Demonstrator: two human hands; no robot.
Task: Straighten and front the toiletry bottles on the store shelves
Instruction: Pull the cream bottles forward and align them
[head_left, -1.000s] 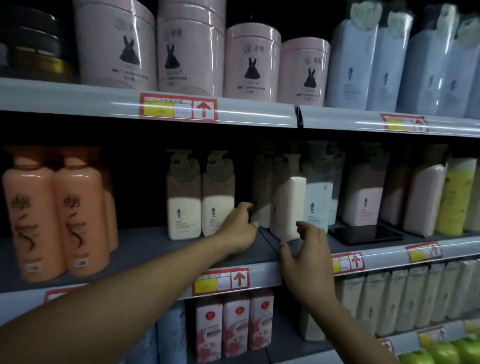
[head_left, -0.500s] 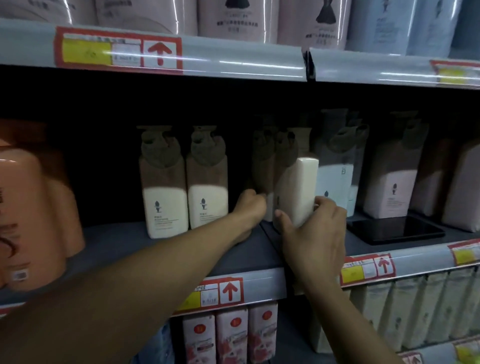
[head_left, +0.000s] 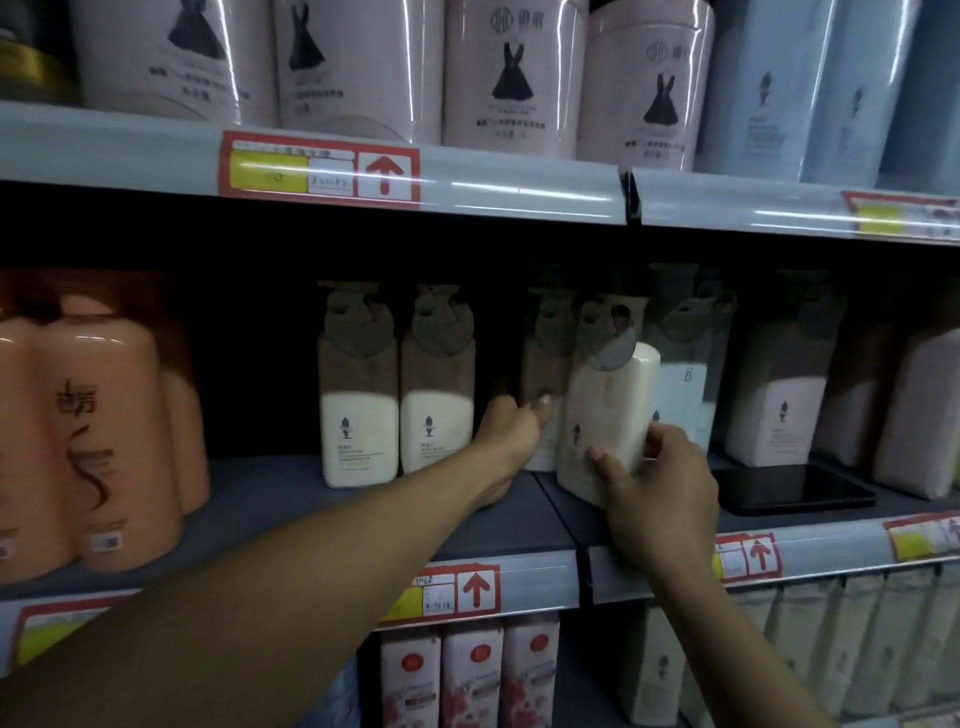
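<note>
Head view, close, facing shelves (head_left: 291, 499)

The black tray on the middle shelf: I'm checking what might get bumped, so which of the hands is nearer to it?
Right. The right hand grips a tilted cream bottle just left of the black tray; the left hand is farther left, at another bottle.

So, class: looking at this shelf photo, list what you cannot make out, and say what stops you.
- Head view: print on the cream bottle held by the right hand is blurred and too small to read.
- Head view: the left hand reaches a bottle behind; shelf shadow hides its grip.
- Head view: price tag figures are lost to glare.
- Head view: the orange bottles are cut off at the left edge.
</note>
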